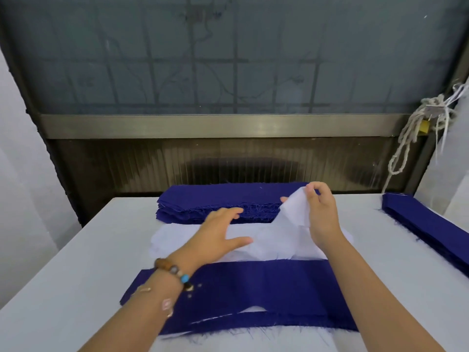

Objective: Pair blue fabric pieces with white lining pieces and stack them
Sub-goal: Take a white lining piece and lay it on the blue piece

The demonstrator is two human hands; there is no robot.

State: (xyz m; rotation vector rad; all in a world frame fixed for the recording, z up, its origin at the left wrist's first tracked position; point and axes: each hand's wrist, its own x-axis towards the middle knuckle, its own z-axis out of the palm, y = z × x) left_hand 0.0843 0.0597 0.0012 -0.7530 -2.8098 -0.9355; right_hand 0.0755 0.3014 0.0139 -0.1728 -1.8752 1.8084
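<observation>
On the pale surface point(76, 250) the left hand point(223, 229) lies flat with its fingers spread, the palm pressing down on the pile of white lining point(172, 237) in the middle. The fingertips reach the near edge of the blue stack point(215, 201) behind the pile. A beaded bracelet point(175, 273) of brown, pale and turquoise beads circles the left wrist.

The right hand point(322, 214) is raised above the right end of the pile. Its thumb and fingertips pinch a corner of the top white lining piece point(294, 214). That corner is lifted clear of the pile in a peak, while the rest of the piece trails down onto the other lining.

The blue stack, many layers deep with frayed edges, sits at the far edge of the surface, just behind the lining. Nearest the person, under both forearms, a long blue fabric piece point(253, 285) lies flat across the surface. A strip of white point(251, 310) shows at a notch in its near edge. A second blue stack point(431, 232) lies well apart on the right, running at an angle toward the corner.

Behind the surface is a frosted window point(228, 59) with a grid showing through. At its right a knotted rope point(411, 133) hangs beside a small yellow object point(424, 127), too small for any marking to be read.
</observation>
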